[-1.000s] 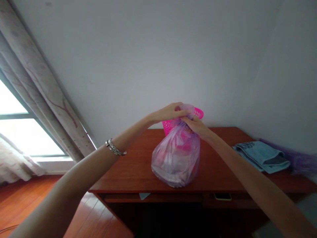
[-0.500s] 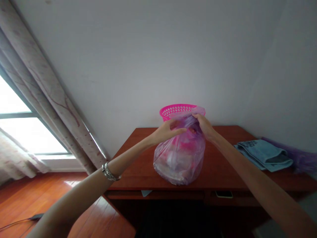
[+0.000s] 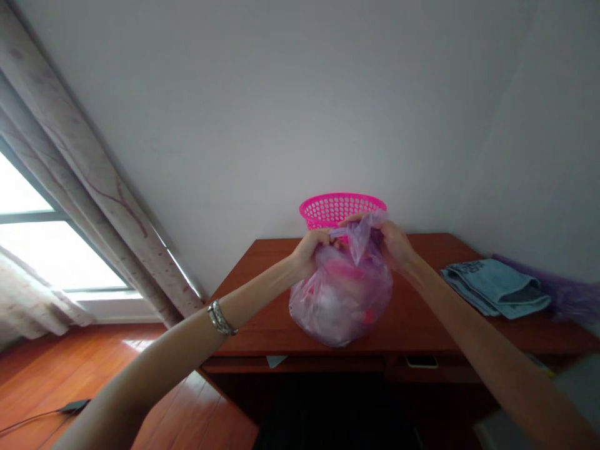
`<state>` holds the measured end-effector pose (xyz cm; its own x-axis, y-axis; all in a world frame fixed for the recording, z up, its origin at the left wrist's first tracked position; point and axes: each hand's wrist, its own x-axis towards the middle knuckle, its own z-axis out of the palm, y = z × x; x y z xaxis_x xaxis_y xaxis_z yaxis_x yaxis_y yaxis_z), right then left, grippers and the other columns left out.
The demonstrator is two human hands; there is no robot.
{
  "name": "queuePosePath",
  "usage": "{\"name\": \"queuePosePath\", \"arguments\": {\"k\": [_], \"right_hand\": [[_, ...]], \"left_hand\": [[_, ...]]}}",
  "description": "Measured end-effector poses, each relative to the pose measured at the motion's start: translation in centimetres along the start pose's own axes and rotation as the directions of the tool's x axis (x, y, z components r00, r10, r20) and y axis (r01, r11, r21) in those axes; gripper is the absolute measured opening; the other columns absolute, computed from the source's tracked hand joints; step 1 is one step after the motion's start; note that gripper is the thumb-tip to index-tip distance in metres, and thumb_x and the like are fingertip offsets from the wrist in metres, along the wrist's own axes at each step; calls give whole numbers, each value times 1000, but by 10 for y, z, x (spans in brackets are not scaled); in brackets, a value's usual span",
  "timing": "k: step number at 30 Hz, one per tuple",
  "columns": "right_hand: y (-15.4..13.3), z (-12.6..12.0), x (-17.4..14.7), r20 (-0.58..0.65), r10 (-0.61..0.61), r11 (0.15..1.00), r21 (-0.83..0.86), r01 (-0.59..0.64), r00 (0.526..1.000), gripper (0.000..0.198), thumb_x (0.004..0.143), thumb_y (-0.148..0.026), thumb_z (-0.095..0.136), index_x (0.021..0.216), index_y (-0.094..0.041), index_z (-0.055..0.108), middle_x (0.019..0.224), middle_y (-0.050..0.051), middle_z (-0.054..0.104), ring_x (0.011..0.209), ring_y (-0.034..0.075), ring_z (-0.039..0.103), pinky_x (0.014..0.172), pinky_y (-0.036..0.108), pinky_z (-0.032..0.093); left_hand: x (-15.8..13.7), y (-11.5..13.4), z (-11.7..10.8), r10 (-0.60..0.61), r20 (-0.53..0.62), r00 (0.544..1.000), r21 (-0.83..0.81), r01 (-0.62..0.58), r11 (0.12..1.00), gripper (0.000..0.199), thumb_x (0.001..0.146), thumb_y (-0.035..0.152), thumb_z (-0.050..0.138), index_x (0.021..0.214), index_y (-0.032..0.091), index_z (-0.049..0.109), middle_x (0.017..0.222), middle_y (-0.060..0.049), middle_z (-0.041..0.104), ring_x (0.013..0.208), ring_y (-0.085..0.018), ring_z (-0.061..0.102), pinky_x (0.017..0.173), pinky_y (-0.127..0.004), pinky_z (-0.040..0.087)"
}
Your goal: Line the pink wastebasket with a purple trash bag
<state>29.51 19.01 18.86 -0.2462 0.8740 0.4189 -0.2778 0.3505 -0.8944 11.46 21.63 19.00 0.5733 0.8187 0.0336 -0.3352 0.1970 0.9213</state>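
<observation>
A translucent purple plastic bag (image 3: 340, 300), filled with white and pink contents that I cannot make out, rests on the wooden desk (image 3: 422, 325). My left hand (image 3: 313, 247) is closed on a twisted strand at the left of the bag's neck. On the other side, my right hand (image 3: 391, 244) grips the gathered top, its fingers partly hidden behind the plastic. A loose end of the bag sticks up between both hands. Just behind stands a pink perforated basket (image 3: 342, 203), its lower part covered by the bag and hands.
Folded blue-grey towels (image 3: 497, 287) lie on the desk's right side, beside a crumpled purple plastic heap (image 3: 567, 300). A phone-like object (image 3: 422, 361) sits in the shelf slot under the desktop. A curtain (image 3: 94, 169) hangs by the window at left. A black adapter (image 3: 74, 406) lies on the floor.
My left hand has closed on a strand of the bag. The bag's neck is now twisted tighter and the bag looks lower and rounder. More of the basket shows.
</observation>
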Motion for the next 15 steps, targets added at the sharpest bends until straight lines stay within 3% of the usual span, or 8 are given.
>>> {"name": "queuePosePath", "arguments": {"k": [3, 6, 9, 11, 15], "right_hand": [[-1, -6, -4, 125, -95, 946, -299, 129, 988, 26, 84, -29, 45, 86, -16, 68, 116, 6, 62, 94, 18, 59, 85, 34, 50], [-3, -11, -9, 205, -187, 735, -620, 275, 961, 26, 85, -20, 42, 93, -17, 67, 125, 7, 54, 112, 20, 52, 103, 42, 40], [-4, -10, -14, 300, -271, 519, -755, 401, 915, 28, 84, -14, 40, 99, -16, 64, 126, 11, 48, 122, 22, 46, 110, 45, 33], [-3, -8, -16, 331, -274, 408, -810, 421, 903, 31, 84, -11, 39, 104, -14, 63, 128, 13, 45, 124, 23, 45, 111, 45, 33], [2, -1, -20, 343, -297, 321, -843, 431, 891, 38, 84, -7, 38, 117, -12, 57, 133, 17, 40, 118, 23, 49, 107, 46, 39]], "left_hand": [[-2, 7, -2, -68, 4, 998, -40, 68, 997, 11, 50, 4, 45, 48, 13, 50, 50, -2, 50, 48, -12, 52, 53, -22, 45], [-5, 15, -6, -103, 25, 994, -35, 104, 994, 13, 55, 2, 45, 51, 11, 54, 52, -4, 54, 49, -12, 54, 54, -21, 46], [-9, 20, -9, -136, 92, 986, -4, 137, 991, 17, 63, 5, 47, 66, 9, 63, 62, -9, 65, 55, -16, 61, 58, -24, 50], [-11, 21, -10, -176, 138, 975, 11, 176, 984, 21, 74, 13, 47, 77, 7, 67, 70, -13, 70, 60, -19, 65, 62, -28, 52], [-11, 15, -13, -294, 139, 946, 71, 286, 956, 41, 92, 34, 40, 89, 5, 69, 79, -18, 73, 63, -23, 69, 65, -33, 55]]}}
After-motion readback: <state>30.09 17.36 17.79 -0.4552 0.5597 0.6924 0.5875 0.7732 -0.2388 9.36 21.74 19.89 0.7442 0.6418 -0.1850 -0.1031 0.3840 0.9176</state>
